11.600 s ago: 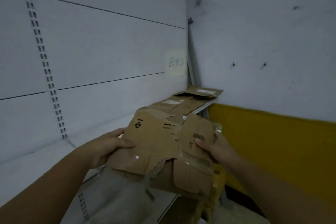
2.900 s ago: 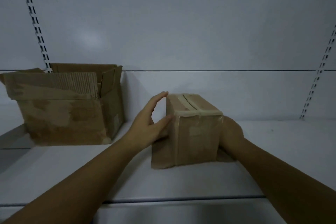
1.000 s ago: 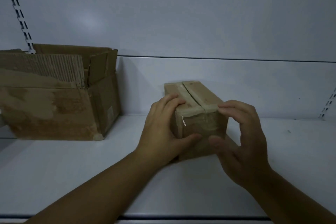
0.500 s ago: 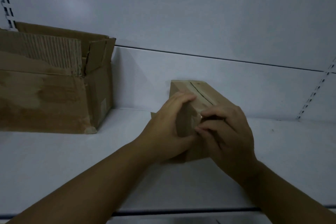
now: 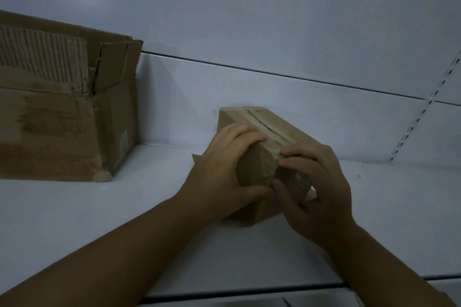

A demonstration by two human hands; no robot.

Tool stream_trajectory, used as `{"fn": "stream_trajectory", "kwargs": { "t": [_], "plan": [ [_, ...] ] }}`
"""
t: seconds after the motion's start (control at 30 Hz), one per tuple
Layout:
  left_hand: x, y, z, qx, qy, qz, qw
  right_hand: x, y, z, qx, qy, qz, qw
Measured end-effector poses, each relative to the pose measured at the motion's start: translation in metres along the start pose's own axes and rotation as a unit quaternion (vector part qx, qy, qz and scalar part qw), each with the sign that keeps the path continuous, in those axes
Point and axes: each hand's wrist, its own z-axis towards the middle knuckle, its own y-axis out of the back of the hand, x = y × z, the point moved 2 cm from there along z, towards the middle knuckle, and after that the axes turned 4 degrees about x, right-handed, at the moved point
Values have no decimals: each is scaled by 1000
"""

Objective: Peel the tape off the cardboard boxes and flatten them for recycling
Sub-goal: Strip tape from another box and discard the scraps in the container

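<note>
Now | left hand (image 5: 224, 174), right hand (image 5: 321, 187) grip small box (image 5: 287, 129) | label (image 5: 123, 142) illegible

A small taped box (image 5: 287, 132) stood on the white shelf (image 5: 99, 219), near the middle of its back edge. The left hand (image 5: 224, 169) gripped the box's near left corner, fingers over the top. The right hand (image 5: 316, 182) pinched the tape (image 5: 257, 121) at the top front edge. A larger open box (image 5: 62, 132) sat at the shelf's back left.
</note>
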Motion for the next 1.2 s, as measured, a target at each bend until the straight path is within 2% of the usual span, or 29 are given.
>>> {"fn": "stream_trajectory", "kwargs": {
  "t": [0.23, 0.43, 0.6, 0.8, 0.9, 1.0, 1.2],
  "plan": [
    [-1, -3, -1, 6, -1, -3, 1000, 3, 0, 1, -25, 20, -52, 998],
    [-1, -3, 0, 4, -6, -9, 1000, 5, 0, 6, 25, 4, -68, 997],
    [4, -4, 0, 2, -8, -16, 1000, 15, -6, 9, 31, -114, -15, 993],
    [7, -9, -1, 1, -11, -30, 999, 23, -3, 15, 11, -243, 96, 965],
    [7, -8, -1, -3, -12, -34, 999, 26, 0, 19, -12, -300, 182, 936],
    [7, -6, 0, -1, -14, -35, 999, 23, 7, 24, -46, -362, 291, 884],
    [8, -5, -2, -1, -19, -31, 999, 6, 32, 37, -74, -448, 402, 795]
  ]
}}
